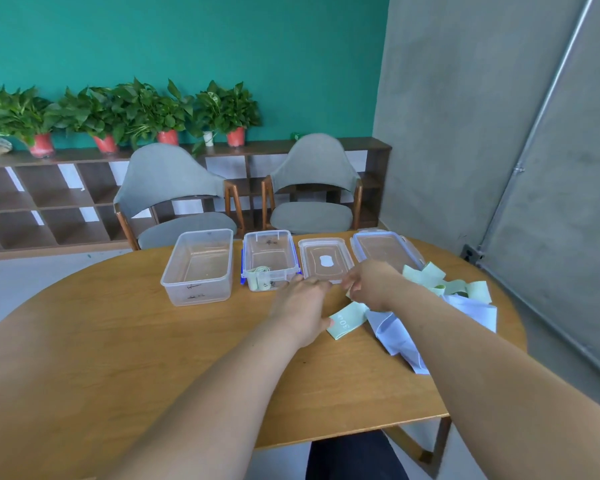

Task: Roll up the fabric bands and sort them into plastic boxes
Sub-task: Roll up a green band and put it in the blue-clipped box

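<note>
Left forearm (201, 393): bare along its whole visible length, broad across the lower left and lower middle of the frame and narrowing to a bare left hand (302, 306) near the centre, its outline slightly blurred. Right forearm (499, 368): likewise bare, from the lower right corner to a bare right hand (368, 285) just right of centre. Dark garment (354, 459): plain cloth at the bottom edge, right of middle; its kind cannot be told.
</note>
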`<state>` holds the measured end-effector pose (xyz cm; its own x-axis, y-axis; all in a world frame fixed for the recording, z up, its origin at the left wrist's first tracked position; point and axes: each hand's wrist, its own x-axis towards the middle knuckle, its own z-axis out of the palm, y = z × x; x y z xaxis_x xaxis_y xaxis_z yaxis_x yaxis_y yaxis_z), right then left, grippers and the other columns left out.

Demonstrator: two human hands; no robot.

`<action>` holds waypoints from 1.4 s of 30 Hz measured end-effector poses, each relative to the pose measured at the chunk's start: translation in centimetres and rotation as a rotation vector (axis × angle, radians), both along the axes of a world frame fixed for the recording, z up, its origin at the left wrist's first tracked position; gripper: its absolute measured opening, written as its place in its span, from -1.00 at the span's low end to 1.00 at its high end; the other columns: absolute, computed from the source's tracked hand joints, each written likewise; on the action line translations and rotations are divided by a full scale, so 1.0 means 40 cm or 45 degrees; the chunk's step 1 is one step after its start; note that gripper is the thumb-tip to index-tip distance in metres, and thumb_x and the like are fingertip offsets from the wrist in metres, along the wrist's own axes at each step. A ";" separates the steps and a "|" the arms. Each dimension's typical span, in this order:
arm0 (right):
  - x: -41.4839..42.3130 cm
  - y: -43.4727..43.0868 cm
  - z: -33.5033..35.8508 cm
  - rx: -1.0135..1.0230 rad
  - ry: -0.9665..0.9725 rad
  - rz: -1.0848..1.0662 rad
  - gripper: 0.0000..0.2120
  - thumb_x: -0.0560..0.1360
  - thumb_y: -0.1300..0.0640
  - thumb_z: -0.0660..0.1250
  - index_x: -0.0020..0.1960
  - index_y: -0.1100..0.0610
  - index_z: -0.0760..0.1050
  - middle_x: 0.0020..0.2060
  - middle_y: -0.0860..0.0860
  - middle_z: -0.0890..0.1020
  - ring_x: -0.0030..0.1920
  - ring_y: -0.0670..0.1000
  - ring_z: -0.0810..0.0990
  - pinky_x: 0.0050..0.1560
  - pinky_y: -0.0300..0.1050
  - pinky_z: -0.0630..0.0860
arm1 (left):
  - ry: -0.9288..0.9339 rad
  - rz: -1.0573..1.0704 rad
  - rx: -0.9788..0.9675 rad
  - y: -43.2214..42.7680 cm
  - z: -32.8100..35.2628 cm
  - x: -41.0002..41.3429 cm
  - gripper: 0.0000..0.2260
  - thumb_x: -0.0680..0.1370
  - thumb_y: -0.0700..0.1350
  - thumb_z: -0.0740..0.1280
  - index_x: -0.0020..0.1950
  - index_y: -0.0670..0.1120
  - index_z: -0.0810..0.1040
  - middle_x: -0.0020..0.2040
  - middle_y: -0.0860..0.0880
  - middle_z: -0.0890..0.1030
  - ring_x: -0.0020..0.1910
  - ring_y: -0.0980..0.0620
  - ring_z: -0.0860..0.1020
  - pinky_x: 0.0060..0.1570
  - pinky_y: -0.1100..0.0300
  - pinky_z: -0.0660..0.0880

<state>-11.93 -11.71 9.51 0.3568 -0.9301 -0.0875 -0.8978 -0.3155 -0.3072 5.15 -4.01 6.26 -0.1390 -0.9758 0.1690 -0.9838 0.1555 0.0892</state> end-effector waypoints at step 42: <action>0.100 0.123 -0.163 -0.347 0.122 0.069 -0.79 0.59 -0.08 0.39 0.19 -0.09 0.63 0.21 0.03 0.42 0.35 0.14 0.34 0.21 0.03 0.47 | 0.720 0.368 0.108 0.058 -0.100 0.025 -0.63 0.55 -0.23 0.39 0.30 0.08 0.47 0.18 0.09 0.55 0.10 -0.01 0.53 -0.01 0.12 0.48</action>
<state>-7.92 -6.77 2.99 0.4089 -0.9037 0.1273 -0.8982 -0.4232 -0.1189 6.14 -1.71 2.26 0.2199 -0.9737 0.0594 -0.7822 -0.1396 0.6072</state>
